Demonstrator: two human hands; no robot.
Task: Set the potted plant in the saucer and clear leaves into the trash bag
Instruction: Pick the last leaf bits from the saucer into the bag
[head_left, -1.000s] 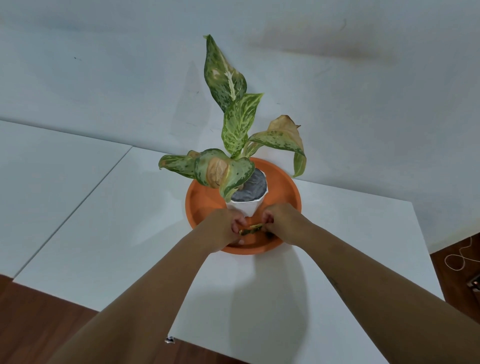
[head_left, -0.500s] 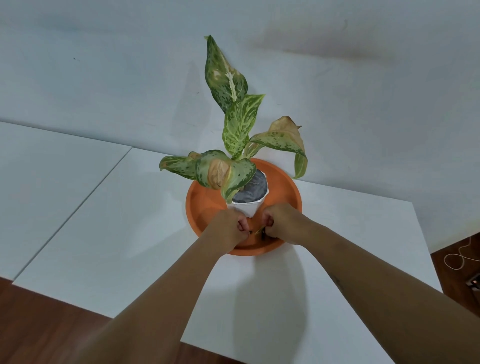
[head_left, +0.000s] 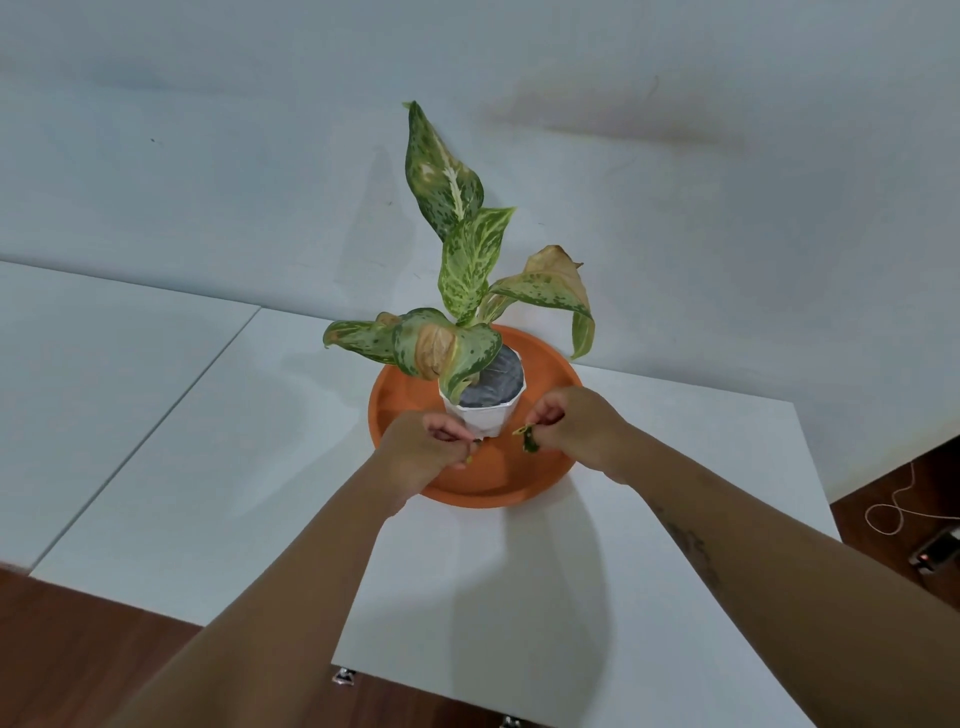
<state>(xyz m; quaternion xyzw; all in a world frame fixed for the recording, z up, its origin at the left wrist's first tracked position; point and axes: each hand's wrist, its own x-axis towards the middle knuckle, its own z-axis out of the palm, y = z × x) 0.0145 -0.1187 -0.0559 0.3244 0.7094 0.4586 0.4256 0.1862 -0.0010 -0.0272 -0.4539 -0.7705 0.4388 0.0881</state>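
The potted plant (head_left: 467, 280), with speckled green leaves and some brown dried patches, stands in its white pot (head_left: 488, 421) inside the round orange saucer (head_left: 545, 374) on the white table. My right hand (head_left: 571, 426) pinches a small green and yellow leaf piece (head_left: 527, 440) over the saucer's near part. My left hand (head_left: 426, 452) is closed over the saucer's near left rim, with a tiny yellow-green scrap at its fingertips. No trash bag is in view.
The white table (head_left: 208, 467) has a seam to a second panel on the left. The white wall rises right behind the plant. Brown wooden floor shows at the near left and the right, with a white cord (head_left: 893, 509) and a small device (head_left: 940, 556) lying there.
My two hands were together on one leaf piece in front of the pot. They have pulled apart, the right hand carrying a piece off to the right.
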